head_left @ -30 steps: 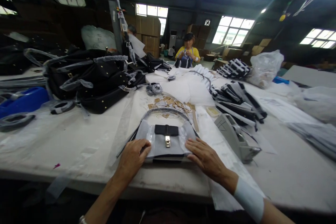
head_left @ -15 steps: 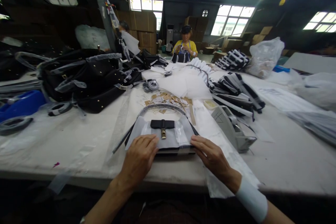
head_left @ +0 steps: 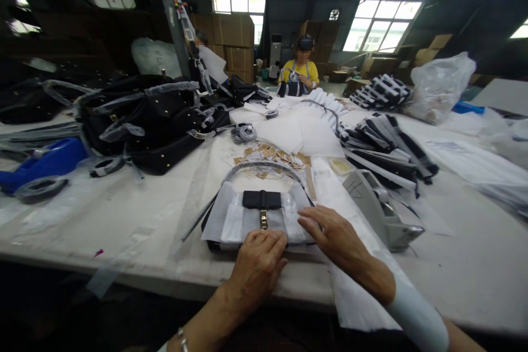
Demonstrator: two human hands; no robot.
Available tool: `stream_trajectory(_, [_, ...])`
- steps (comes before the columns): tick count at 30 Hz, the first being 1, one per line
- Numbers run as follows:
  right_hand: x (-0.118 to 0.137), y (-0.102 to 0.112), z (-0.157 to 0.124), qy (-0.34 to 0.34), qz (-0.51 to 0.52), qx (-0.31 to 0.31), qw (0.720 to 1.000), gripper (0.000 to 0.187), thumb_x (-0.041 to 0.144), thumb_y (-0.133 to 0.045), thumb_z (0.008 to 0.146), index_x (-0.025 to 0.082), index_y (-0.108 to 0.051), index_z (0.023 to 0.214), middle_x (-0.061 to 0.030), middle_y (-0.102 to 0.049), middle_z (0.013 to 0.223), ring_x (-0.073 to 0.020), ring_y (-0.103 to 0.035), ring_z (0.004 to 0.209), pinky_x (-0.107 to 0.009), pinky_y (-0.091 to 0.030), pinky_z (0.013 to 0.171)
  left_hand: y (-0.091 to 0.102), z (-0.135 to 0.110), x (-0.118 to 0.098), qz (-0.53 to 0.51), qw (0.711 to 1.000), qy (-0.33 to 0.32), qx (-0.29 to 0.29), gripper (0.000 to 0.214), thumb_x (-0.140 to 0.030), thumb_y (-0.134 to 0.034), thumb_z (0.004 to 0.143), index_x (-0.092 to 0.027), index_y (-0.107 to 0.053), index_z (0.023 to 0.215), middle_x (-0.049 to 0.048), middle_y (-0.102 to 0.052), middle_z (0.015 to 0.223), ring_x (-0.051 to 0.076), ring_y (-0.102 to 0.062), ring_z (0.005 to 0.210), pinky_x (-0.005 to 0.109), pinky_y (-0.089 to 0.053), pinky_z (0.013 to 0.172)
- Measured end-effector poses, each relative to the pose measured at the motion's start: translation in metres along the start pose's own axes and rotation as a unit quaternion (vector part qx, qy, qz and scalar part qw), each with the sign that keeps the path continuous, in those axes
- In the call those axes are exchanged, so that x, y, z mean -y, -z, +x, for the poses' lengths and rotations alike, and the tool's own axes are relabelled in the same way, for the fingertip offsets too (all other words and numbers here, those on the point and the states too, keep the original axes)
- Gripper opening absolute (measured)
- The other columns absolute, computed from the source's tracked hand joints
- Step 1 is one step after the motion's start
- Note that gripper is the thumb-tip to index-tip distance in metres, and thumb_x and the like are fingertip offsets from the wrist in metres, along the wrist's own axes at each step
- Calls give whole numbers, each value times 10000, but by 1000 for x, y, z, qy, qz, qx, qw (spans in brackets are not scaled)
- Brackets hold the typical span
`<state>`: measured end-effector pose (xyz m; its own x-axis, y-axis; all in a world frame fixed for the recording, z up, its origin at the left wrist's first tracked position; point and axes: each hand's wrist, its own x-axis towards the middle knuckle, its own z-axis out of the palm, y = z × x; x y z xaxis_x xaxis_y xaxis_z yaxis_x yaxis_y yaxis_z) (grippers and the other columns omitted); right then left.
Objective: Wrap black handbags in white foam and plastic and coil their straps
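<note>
A black handbag (head_left: 252,219) lies flat on the table in front of me, its front covered with white tissue and clear tape. A black flap with a gold clasp (head_left: 263,219) shows at its middle, and its wrapped handle (head_left: 264,165) arches away from me. My left hand (head_left: 260,259) is at the front edge below the clasp, fingers bent and pressed together against the bag. What lies under those fingertips is hidden. Over the bag's right side, my right hand (head_left: 336,236) has its fingers stretched out, holding nothing.
To the right stands a grey tape dispenser (head_left: 377,209); a blue one (head_left: 45,162) is far left. Black bags (head_left: 152,121) are heaped left. Paper tags (head_left: 274,155) lie behind the handbag. Wrapped straps (head_left: 383,146) are piled right. A person in yellow (head_left: 299,71) works across the table.
My left hand has slid right along the bag's front edge to below the clasp. My right hand has lifted slightly from the right corner. The view has shifted a little.
</note>
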<state>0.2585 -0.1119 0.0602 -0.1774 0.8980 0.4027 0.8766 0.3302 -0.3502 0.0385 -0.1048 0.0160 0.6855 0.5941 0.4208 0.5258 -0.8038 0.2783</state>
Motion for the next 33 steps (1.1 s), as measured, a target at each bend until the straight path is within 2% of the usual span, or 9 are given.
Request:
stream_trajectory(4, [10,-17,43,25,-21,33,999,506,484,-456,985,155,-556,1356,-162,-599,1352,-309,-557,1265,-500,-456,1066,9,-4,-17,-21,999,8,26,445,-312,-646,887,-202,-518,1299,73,-653,1240,245,-590,1133,412,-460,980])
stream_trajectory(7, [-1,-45,42,59,-55,68,994,558,516,-429,987,135,-523,1385,-197,-559,1387,-327,-511,1310,-541,-414,1088,22,-3,-16,-40,998,-11,46,413,-378,-631,900,-218,-540,1270,65,-672,1198,210,-618,1084,355,-489,943])
stream_trajectory(9, [-13,-61,32,61,-81,85,991,584,528,-417,988,122,-508,1397,-215,-547,1393,-340,-496,1320,-564,-400,1089,32,-1,1,-21,999,-7,25,408,-401,-578,933,-211,-535,1292,83,-658,1244,209,-606,1138,356,-470,992])
stream_trajectory(12, [-25,-74,18,48,-101,83,990,630,542,-401,991,116,-435,1453,-208,-503,1436,-340,-452,1356,-586,-358,1113,41,0,44,84,994,67,-23,542,-487,-513,952,-158,-478,1381,147,-545,1414,274,-469,1341,469,-362,1117])
stream_trajectory(15, [-25,-78,9,54,-102,59,992,659,539,-417,988,141,-343,1508,-175,-454,1486,-328,-395,1396,-585,-310,1145,36,-6,81,158,978,138,10,692,-612,-514,906,-121,-479,1392,192,-463,1478,330,-404,1391,530,-352,1110])
stream_trajectory(18, [-21,-80,6,51,-99,43,993,652,498,-436,995,168,-282,1536,-146,-425,1514,-310,-367,1416,-571,-271,1171,27,-12,91,164,973,158,50,776,-670,-500,881,-118,-453,1423,191,-411,1512,343,-365,1414,544,-349,1112])
stream_trajectory(25, [-28,-66,15,0,-45,102,994,579,469,-383,1014,200,-330,1523,-116,-419,1520,-286,-369,1416,-561,-297,1170,42,-13,94,64,980,182,41,693,-637,-410,939,-160,-435,1441,163,-420,1511,300,-393,1405,527,-370,1113])
stream_trajectory(30, [-23,-32,34,-45,8,112,993,588,513,-374,1003,216,-372,1510,-107,-423,1514,-296,-404,1392,-526,-358,1148,67,-29,120,-21,954,298,5,517,-437,-392,981,-134,-498,1385,145,-500,1459,263,-464,1358,458,-373,1123])
stream_trajectory(33, [-7,-16,42,-47,30,126,990,598,535,-394,993,246,-361,1516,-80,-405,1528,-284,-386,1404,-509,-345,1160,76,-34,126,-93,930,351,52,482,-381,-414,947,-148,-529,1354,123,-574,1394,261,-536,1291,414,-412,1082])
